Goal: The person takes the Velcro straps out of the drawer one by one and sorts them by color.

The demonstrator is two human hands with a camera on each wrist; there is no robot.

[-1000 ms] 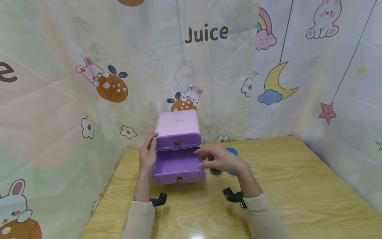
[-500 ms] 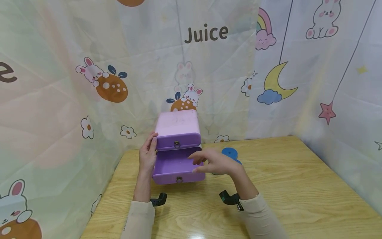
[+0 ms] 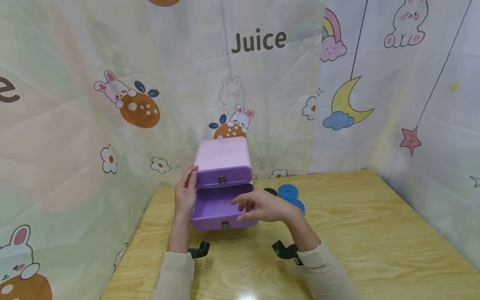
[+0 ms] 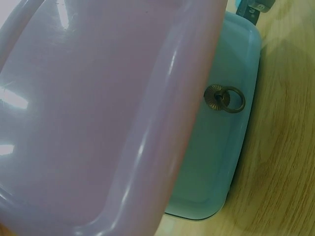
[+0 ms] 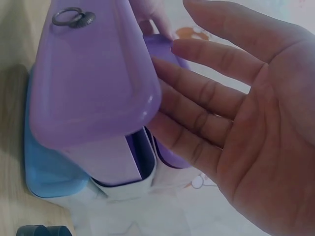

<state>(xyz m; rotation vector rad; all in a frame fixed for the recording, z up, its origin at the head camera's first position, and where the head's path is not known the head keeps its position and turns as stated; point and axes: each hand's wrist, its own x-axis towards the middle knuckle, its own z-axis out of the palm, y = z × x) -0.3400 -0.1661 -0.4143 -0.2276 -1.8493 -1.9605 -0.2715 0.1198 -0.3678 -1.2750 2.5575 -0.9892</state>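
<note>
A small pink cabinet [image 3: 223, 153] stands at the back of the table, its upper purple drawer [image 3: 210, 176] pushed in. Below it, a second purple drawer [image 3: 210, 223] is pulled out and shows a bare inside. My left hand [image 3: 184, 196] rests against the cabinet's left side, thumb near the upper drawer's edge. My right hand [image 3: 264, 206] hovers over the right side of the pulled-out drawer, fingers loosely bent and holding nothing. The right wrist view shows its palm and spread fingers beside the drawer front [image 5: 93, 83]. A light blue drawer [image 4: 206, 162] with a ring pull sits lowest.
Right of the cabinet lie two blue round discs [image 3: 288, 191] and a black round thing [image 3: 271, 191], partly behind my right hand. Printed cloth [image 3: 270, 104] hangs behind the wooden table [image 3: 356, 233] and along both sides.
My right hand has moved left and slightly down, from the drawer's right edge to over its front right part. More of the blue discs shows. The left hand and cabinet stay put.
</note>
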